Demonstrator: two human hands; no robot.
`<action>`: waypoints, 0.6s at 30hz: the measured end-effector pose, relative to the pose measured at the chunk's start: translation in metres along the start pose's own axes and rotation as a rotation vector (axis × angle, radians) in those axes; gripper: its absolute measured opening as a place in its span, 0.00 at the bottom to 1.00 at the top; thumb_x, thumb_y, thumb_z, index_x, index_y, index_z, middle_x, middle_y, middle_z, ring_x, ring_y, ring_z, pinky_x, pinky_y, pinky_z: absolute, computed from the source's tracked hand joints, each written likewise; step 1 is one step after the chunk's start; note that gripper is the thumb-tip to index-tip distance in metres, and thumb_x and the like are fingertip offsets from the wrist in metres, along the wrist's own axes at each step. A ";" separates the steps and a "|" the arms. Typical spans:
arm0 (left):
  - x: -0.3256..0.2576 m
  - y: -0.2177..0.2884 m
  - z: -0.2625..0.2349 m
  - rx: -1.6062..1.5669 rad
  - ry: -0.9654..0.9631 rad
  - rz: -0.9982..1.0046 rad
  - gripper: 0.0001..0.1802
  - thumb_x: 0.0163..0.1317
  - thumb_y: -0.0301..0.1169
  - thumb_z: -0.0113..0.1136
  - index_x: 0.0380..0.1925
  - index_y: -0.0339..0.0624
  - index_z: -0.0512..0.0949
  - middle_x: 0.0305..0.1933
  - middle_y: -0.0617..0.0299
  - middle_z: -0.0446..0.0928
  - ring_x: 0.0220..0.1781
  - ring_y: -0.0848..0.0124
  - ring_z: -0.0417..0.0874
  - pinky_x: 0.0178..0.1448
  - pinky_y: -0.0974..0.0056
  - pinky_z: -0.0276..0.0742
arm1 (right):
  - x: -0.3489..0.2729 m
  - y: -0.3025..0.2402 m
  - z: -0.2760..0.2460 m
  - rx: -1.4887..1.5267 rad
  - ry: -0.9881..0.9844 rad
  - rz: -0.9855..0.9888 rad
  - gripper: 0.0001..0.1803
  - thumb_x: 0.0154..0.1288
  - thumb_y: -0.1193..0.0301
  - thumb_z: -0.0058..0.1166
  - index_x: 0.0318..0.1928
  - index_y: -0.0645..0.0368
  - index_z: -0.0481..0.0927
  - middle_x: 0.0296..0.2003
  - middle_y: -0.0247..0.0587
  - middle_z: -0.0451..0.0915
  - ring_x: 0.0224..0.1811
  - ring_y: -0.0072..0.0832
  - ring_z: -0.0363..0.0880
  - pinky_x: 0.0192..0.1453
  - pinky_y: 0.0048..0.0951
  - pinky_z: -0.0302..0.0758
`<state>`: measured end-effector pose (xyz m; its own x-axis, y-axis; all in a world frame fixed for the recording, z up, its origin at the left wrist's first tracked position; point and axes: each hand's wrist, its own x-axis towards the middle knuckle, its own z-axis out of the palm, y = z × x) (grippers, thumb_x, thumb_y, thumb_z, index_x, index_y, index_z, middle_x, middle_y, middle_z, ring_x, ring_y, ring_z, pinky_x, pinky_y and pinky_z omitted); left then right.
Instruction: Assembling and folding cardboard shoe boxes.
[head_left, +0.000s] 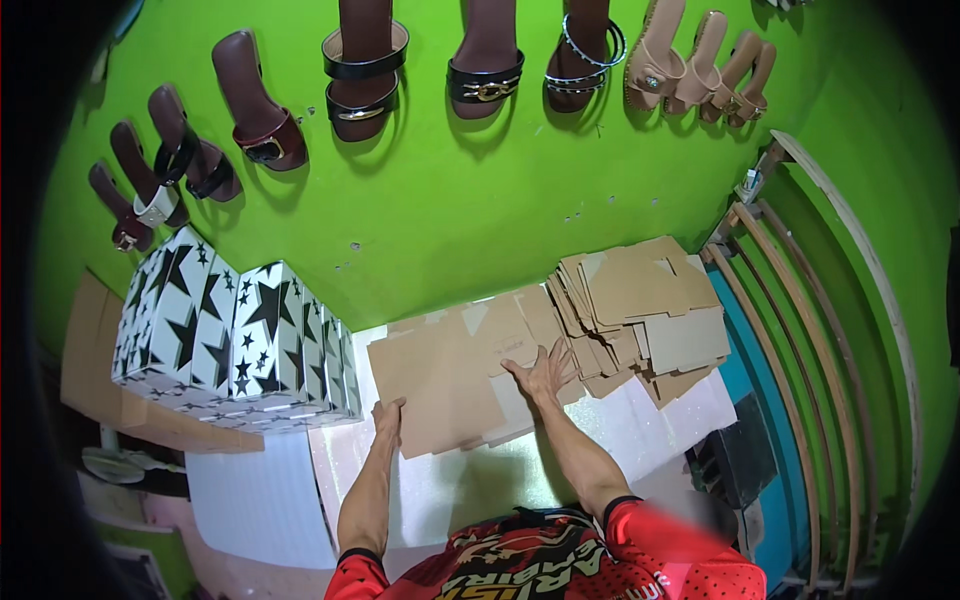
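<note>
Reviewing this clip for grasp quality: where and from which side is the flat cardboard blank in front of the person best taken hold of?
Probably by its near-left edge, from the person's side. The cardboard blank lies flat, so only its edges offer a pinch. The left hand already sits at that corner, while the right hand presses flat on top near the stack of blanks.

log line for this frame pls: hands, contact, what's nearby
left hand: grips near edge of flat cardboard blank | right hand: palm flat on it | nearby: blank stack, star-print boxes
</note>
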<state>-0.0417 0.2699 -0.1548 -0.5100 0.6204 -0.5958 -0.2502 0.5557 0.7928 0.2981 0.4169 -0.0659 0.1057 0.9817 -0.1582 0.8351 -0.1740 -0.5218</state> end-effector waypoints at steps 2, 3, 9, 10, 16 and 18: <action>-0.023 -0.009 -0.009 -0.081 0.179 0.106 0.36 0.60 0.36 0.69 0.65 0.27 0.71 0.63 0.36 0.78 0.62 0.46 0.82 0.62 0.42 0.81 | -0.017 -0.009 -0.006 0.064 -0.004 -0.017 0.65 0.46 0.26 0.68 0.75 0.59 0.71 0.85 0.54 0.42 0.87 0.57 0.33 0.80 0.79 0.24; -0.032 -0.015 -0.023 -0.086 0.238 0.185 0.33 0.61 0.33 0.67 0.64 0.27 0.71 0.53 0.41 0.83 0.54 0.45 0.85 0.61 0.43 0.82 | -0.028 -0.018 -0.009 0.125 -0.016 -0.034 0.65 0.46 0.26 0.68 0.75 0.59 0.70 0.85 0.55 0.43 0.87 0.58 0.35 0.80 0.80 0.25; -0.105 -0.022 -0.011 -0.252 0.009 0.241 0.28 0.66 0.26 0.62 0.65 0.29 0.71 0.57 0.44 0.82 0.59 0.54 0.84 0.65 0.50 0.79 | -0.033 -0.004 -0.042 0.361 0.162 -0.243 0.46 0.61 0.46 0.72 0.69 0.67 0.75 0.76 0.65 0.66 0.80 0.58 0.61 0.83 0.48 0.59; -0.117 -0.021 0.002 -0.299 0.036 0.198 0.30 0.67 0.29 0.63 0.68 0.32 0.70 0.60 0.47 0.81 0.63 0.57 0.82 0.68 0.53 0.76 | -0.031 0.005 -0.054 0.426 0.222 -0.284 0.44 0.63 0.49 0.72 0.69 0.68 0.75 0.73 0.64 0.69 0.77 0.55 0.66 0.81 0.47 0.61; -0.240 0.050 0.049 -0.283 -0.027 0.447 0.34 0.63 0.28 0.72 0.68 0.37 0.71 0.62 0.52 0.80 0.66 0.61 0.80 0.74 0.55 0.72 | 0.004 0.087 -0.111 0.932 -0.138 -0.198 0.51 0.60 0.53 0.77 0.74 0.68 0.66 0.76 0.60 0.65 0.79 0.50 0.63 0.82 0.46 0.61; -0.259 0.059 0.045 -0.304 -0.185 0.335 0.34 0.56 0.19 0.75 0.64 0.40 0.74 0.63 0.54 0.80 0.68 0.63 0.79 0.75 0.56 0.73 | 0.012 0.117 -0.112 0.995 -0.343 -0.268 0.59 0.57 0.64 0.79 0.80 0.62 0.54 0.76 0.52 0.65 0.77 0.44 0.65 0.78 0.43 0.64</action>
<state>0.1123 0.1669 0.0407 -0.4556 0.8407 -0.2926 -0.3402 0.1392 0.9300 0.4574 0.4173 -0.0348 -0.3004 0.9502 -0.0828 -0.0200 -0.0931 -0.9955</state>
